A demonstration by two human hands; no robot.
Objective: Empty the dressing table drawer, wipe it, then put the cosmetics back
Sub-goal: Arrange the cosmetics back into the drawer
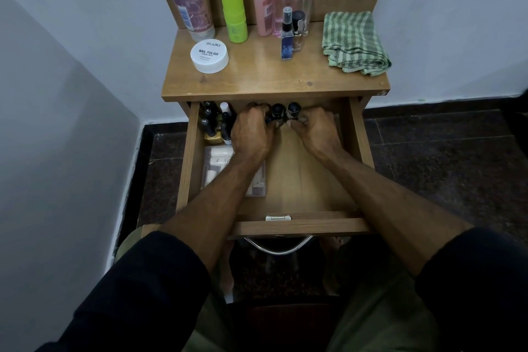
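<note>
The wooden drawer (358, 134) is pulled open below the table top. At its back, my left hand (251, 134) and my right hand (317, 131) curl round small dark-capped bottles (284, 111) standing in a row between them. More dark nail polish bottles (214, 123) and a gold-capped one stand in the drawer's back left corner. A clear packet (220, 166) with white items lies at the left, partly under my left forearm. The right part of the drawer floor is bare wood.
On the table top (271, 77) stand a white nail polish remover tub (210, 56), a green bottle (235, 13), pink bottles (264, 0), a small spray (286, 34) and a tall tube. A folded green checked cloth (354, 43) lies at the right. Walls close in on both sides.
</note>
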